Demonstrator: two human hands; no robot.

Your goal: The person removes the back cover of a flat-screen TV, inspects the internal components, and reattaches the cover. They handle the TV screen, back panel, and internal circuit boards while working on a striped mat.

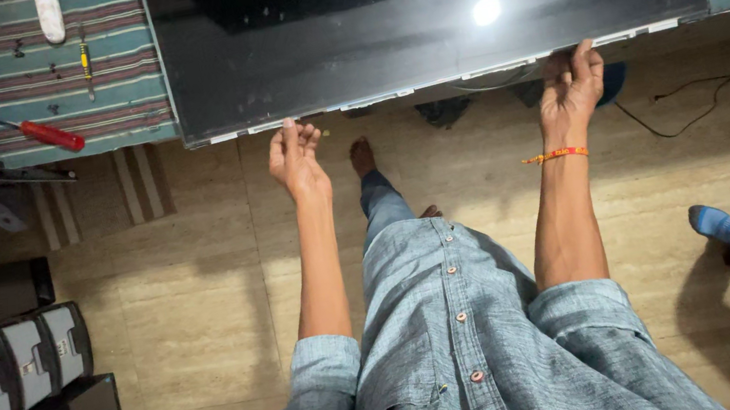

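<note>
Both the left hand (296,159) and right hand (571,87) curl loosely open, fingertips just under the dark screen panel (431,6) edge

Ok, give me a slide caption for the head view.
Both hands, left and right, palms up under the near edge of a large dark flat screen panel on a striped cloth.
</note>
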